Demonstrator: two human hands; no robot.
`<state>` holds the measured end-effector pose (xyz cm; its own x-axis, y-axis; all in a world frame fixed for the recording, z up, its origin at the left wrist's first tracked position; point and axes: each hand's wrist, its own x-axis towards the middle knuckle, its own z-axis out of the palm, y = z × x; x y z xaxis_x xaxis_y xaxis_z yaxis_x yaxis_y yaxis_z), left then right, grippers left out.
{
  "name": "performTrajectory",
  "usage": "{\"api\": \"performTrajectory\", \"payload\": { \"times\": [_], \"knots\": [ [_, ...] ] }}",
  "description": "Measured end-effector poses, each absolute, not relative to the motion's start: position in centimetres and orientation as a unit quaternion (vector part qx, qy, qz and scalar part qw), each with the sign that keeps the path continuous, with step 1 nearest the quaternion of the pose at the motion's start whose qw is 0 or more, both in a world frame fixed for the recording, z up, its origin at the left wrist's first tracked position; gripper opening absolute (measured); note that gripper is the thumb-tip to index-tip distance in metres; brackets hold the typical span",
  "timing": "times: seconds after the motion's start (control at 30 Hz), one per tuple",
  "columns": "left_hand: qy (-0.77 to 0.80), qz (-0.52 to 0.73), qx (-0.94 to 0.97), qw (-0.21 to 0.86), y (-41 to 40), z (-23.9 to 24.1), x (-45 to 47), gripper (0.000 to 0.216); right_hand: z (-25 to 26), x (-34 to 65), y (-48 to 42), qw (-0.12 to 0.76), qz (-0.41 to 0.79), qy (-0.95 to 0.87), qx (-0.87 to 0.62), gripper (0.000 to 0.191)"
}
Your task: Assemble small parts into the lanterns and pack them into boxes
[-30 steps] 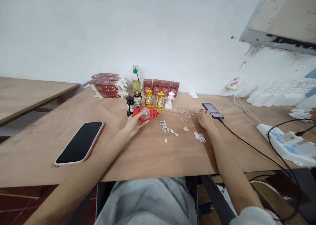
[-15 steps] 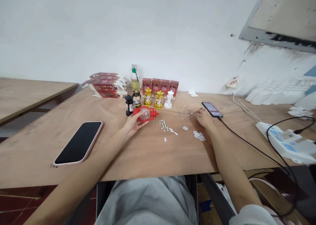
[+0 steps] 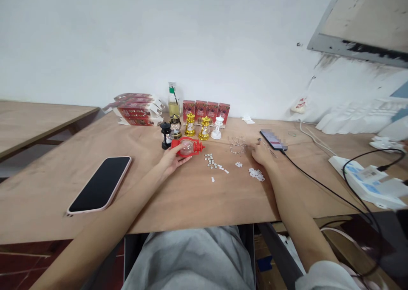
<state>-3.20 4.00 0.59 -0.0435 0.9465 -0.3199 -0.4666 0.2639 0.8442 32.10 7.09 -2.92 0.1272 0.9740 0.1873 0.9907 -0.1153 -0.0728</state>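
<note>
My left hand (image 3: 171, 159) grips a small red lantern (image 3: 188, 147) with a clear globe, tipped on its side, its pointed top to the right. My right hand (image 3: 262, 153) rests on the table beside a loose tangle of thin wire pieces (image 3: 237, 145). Its fingers are curled together; what they hold, if anything, is too small to make out. A thin metallic piece (image 3: 273, 151) shows just right of that hand. Between the hands lie several button cells (image 3: 209, 159) and small white tabs (image 3: 221, 168). A pile of white pieces (image 3: 256, 174) sits below my right hand.
Behind the red lantern stand small black (image 3: 166, 135), bronze, gold (image 3: 204, 128) and white lanterns (image 3: 217, 128). Red boxes (image 3: 206, 110), flattened cartons (image 3: 138, 109) and a bottle (image 3: 174, 105) line the wall. Phones lie left (image 3: 100, 184) and right (image 3: 272, 139), the right one cabled near a power strip (image 3: 366, 181).
My right hand has shifted slightly, its fingers drawn in closer beside the wires. My left hand keeps the red lantern in the same position. The view has moved very slightly.
</note>
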Motion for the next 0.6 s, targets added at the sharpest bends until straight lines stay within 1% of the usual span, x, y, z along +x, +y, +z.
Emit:
{"api": "performTrajectory", "payload": {
  "times": [0.2,0.37,0.6],
  "knots": [
    [0.466,0.545,0.252,0.65,3.94,0.58,-3.28,0.019,-2.7,31.92,6.85,0.078,-0.052,-0.654,-0.751,0.049],
    [0.464,0.543,0.251,0.653,3.86,0.73,-3.31,0.023,-2.59,31.77,6.71,0.074,-0.057,-0.659,-0.746,0.046],
    [0.463,0.54,0.256,0.655,3.85,0.68,-3.33,0.019,-2.58,31.54,6.62,0.073,-0.054,-0.672,-0.735,0.049]
  ]
}}
